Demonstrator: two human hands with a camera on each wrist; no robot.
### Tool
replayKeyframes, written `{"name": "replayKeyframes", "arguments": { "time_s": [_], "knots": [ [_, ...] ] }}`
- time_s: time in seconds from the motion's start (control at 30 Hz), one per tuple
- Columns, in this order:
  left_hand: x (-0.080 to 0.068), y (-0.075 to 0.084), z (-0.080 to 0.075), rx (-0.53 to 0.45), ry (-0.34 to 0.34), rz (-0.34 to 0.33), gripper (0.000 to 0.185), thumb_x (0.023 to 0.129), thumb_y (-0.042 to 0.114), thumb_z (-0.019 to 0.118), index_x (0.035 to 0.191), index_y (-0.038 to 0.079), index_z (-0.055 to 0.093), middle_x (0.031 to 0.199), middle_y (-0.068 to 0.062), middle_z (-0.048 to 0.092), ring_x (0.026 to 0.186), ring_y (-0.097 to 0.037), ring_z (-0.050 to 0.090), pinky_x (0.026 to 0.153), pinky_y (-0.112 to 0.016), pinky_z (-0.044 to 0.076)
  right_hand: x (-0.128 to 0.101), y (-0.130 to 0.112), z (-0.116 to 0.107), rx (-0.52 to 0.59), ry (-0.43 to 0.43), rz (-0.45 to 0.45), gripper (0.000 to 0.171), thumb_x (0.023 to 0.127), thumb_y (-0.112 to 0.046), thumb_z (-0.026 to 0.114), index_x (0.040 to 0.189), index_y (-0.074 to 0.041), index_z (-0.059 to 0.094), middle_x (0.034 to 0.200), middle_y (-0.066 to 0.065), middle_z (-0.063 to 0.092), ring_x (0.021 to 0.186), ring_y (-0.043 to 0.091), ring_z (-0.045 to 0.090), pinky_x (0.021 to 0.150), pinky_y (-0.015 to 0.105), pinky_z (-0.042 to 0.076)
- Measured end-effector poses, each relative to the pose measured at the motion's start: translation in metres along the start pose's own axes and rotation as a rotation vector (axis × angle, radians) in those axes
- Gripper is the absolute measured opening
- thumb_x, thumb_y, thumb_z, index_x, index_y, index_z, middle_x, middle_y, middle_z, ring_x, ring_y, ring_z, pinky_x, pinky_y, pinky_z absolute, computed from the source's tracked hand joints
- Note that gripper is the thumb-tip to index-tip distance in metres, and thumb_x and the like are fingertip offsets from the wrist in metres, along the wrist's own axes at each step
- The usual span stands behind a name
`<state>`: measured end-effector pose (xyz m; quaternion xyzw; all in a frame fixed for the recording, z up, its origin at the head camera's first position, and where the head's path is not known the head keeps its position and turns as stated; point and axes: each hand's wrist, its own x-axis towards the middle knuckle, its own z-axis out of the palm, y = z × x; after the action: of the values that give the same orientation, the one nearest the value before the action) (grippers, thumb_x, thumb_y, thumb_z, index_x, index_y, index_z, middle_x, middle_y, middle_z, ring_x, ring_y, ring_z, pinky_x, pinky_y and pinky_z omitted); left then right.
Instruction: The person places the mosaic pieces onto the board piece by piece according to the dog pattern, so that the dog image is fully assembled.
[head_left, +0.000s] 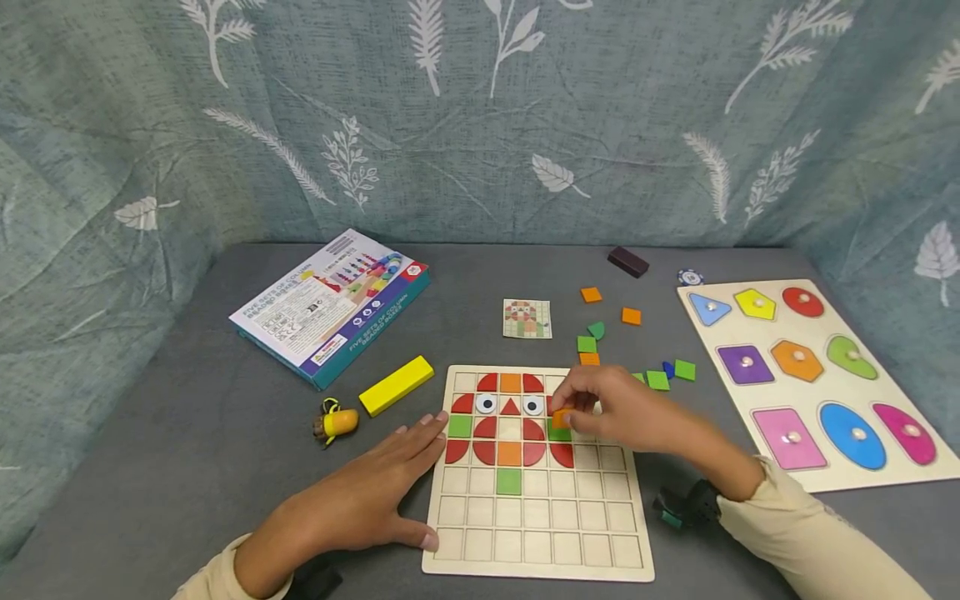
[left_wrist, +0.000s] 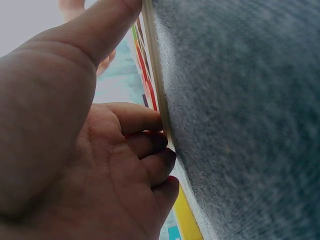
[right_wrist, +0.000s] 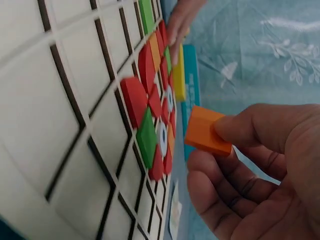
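A wooden grid board lies on the grey table, with red, orange and green tiles and two eye tiles forming a face in its upper rows. My right hand hovers over the board's upper right part and pinches an orange square tile between thumb and fingers. My left hand lies flat on the table, fingertips against the board's left edge, holding nothing.
Loose orange and green tiles lie behind the board, beside a small pattern card. A shape-peg puzzle sits right. A game box, yellow block and small yellow toy sit left. A dark block lies at the back.
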<state>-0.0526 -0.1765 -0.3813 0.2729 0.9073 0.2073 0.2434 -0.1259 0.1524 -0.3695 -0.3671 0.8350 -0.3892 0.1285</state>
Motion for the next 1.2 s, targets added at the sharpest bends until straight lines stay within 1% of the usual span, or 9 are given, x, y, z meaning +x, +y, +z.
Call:
{"name": "replayKeyframes", "arguments": {
  "time_s": [0.1, 0.3, 0.43, 0.53, 0.63, 0.7, 0.83, 1.07, 1.2],
  "knots": [
    [0.000, 0.000, 0.000, -0.002, 0.001, 0.005, 0.109, 0.073, 0.059, 0.076, 0.155, 0.010, 0.024, 0.163, 0.002, 0.004, 0.147, -0.020, 0.005, 0.117, -0.048, 0.012, -0.001, -0.004, 0.006, 0.023, -0.041, -0.012, 0.017, 0.088, 0.002, 0.065, 0.097, -0.011, 0.070, 0.091, -0.007, 0.064, 0.076, 0.011, 0.056, 0.064, 0.026, 0.051],
    [-0.001, 0.000, 0.001, -0.009, 0.004, 0.003, 0.109, 0.073, 0.060, 0.075, 0.155, 0.010, 0.024, 0.163, 0.002, 0.005, 0.147, -0.020, 0.006, 0.116, -0.049, 0.014, 0.000, -0.010, 0.016, 0.006, -0.096, -0.033, 0.020, 0.086, 0.002, 0.065, 0.093, -0.015, 0.069, 0.088, -0.011, 0.061, 0.075, 0.009, 0.055, 0.064, 0.025, 0.051],
    [-0.001, -0.001, 0.001, -0.008, -0.001, 0.003, 0.108, 0.073, 0.060, 0.075, 0.155, 0.010, 0.024, 0.163, 0.002, 0.004, 0.147, -0.020, 0.006, 0.116, -0.048, 0.014, 0.001, -0.013, 0.021, 0.033, -0.124, -0.020, 0.018, 0.087, 0.002, 0.065, 0.093, -0.015, 0.070, 0.088, -0.010, 0.061, 0.077, 0.009, 0.056, 0.067, 0.025, 0.052],
    [-0.001, -0.001, 0.002, -0.002, -0.002, 0.004, 0.108, 0.073, 0.060, 0.075, 0.155, 0.010, 0.024, 0.163, 0.002, 0.004, 0.147, -0.020, 0.006, 0.116, -0.048, 0.014, 0.001, -0.016, 0.026, 0.077, -0.172, 0.002, 0.016, 0.088, 0.001, 0.066, 0.094, -0.013, 0.070, 0.089, -0.009, 0.063, 0.078, 0.009, 0.057, 0.069, 0.025, 0.053],
    [-0.001, -0.001, 0.002, 0.006, 0.003, 0.009, 0.108, 0.074, 0.060, 0.075, 0.155, 0.010, 0.024, 0.163, 0.002, 0.004, 0.147, -0.020, 0.006, 0.117, -0.048, 0.013, 0.002, -0.019, 0.032, 0.088, -0.232, 0.008, 0.016, 0.088, 0.001, 0.067, 0.095, -0.014, 0.069, 0.087, -0.008, 0.063, 0.076, 0.007, 0.056, 0.068, 0.023, 0.052],
    [-0.001, -0.002, 0.002, 0.009, 0.009, 0.013, 0.108, 0.073, 0.059, 0.075, 0.155, 0.010, 0.024, 0.163, 0.001, 0.004, 0.147, -0.020, 0.005, 0.117, -0.047, 0.013, 0.002, -0.021, 0.035, 0.075, -0.256, 0.000, 0.015, 0.088, 0.000, 0.068, 0.094, -0.014, 0.069, 0.084, -0.009, 0.061, 0.075, 0.005, 0.055, 0.066, 0.022, 0.052],
    [-0.001, -0.001, 0.002, 0.013, 0.015, 0.015, 0.109, 0.073, 0.059, 0.076, 0.155, 0.009, 0.024, 0.163, 0.001, 0.004, 0.147, -0.019, 0.005, 0.117, -0.047, 0.013, 0.002, -0.022, 0.039, 0.033, -0.250, -0.013, 0.015, 0.087, 0.000, 0.069, 0.093, -0.015, 0.068, 0.081, -0.012, 0.059, 0.073, 0.004, 0.053, 0.064, 0.021, 0.050],
    [-0.002, -0.002, 0.001, 0.009, 0.015, 0.015, 0.109, 0.073, 0.060, 0.075, 0.155, 0.010, 0.024, 0.163, 0.002, 0.004, 0.147, -0.019, 0.005, 0.117, -0.047, 0.013, 0.003, -0.023, 0.040, -0.066, -0.215, 0.005, 0.016, 0.087, -0.002, 0.068, 0.094, -0.016, 0.070, 0.078, -0.013, 0.055, 0.072, 0.005, 0.051, 0.062, 0.021, 0.046],
    [-0.001, -0.002, 0.001, 0.000, 0.009, 0.008, 0.109, 0.073, 0.060, 0.075, 0.155, 0.010, 0.024, 0.163, 0.003, 0.004, 0.147, -0.020, 0.005, 0.116, -0.047, 0.013, 0.003, -0.024, 0.041, -0.113, -0.222, 0.006, 0.013, 0.088, -0.004, 0.070, 0.096, -0.014, 0.071, 0.079, -0.013, 0.056, 0.072, 0.006, 0.051, 0.063, 0.021, 0.047]
  ]
}}
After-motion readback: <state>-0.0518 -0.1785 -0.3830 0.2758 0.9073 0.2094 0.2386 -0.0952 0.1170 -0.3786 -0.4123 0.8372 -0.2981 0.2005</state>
